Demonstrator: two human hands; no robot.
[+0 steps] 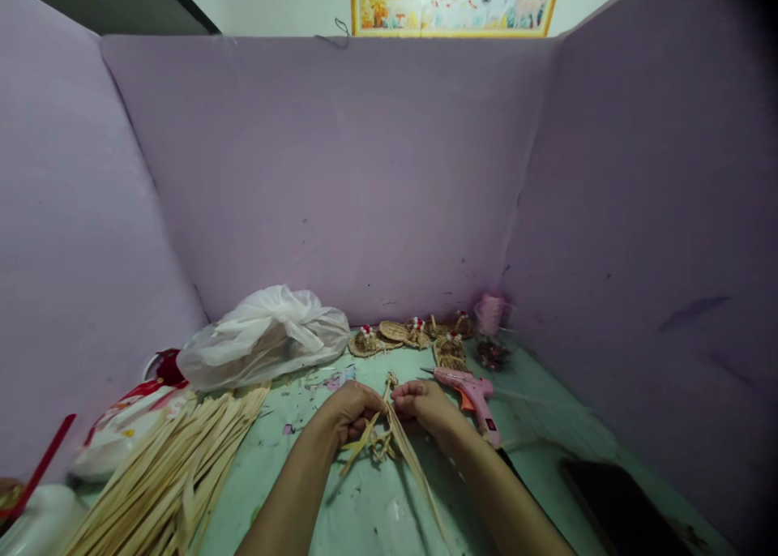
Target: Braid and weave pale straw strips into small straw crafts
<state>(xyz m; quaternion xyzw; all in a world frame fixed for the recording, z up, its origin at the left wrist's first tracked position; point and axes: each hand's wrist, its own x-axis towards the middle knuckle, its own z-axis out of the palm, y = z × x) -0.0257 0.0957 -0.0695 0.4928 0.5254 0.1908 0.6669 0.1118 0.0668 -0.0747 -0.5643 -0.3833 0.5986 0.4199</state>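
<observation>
My left hand point(353, 410) and my right hand point(424, 402) come close together over the table, thumbs and fingers pinched on pale dried straw strips point(408, 442). The strips run between the hands, with a small knotted or braided end point(391, 380) just beyond the fingertips. One loose strip hangs below the left hand, and long ends trail toward me past the right wrist. Under the hands a curled, twisted bit of straw point(382, 445) shows; whether it joins the held strips I cannot tell. Right of my right hand lies a pink glue gun point(471, 386) with an orange trigger.
At left lies a pile of straw strips point(176, 467), with a white plastic bag point(267, 337) behind it. Several small woven straw slippers point(395, 333) line the back. A pink thread spool point(489, 313) stands at the back right; a dark phone-like slab point(617, 503) lies front right. Purple partitions point(340, 175) enclose the table.
</observation>
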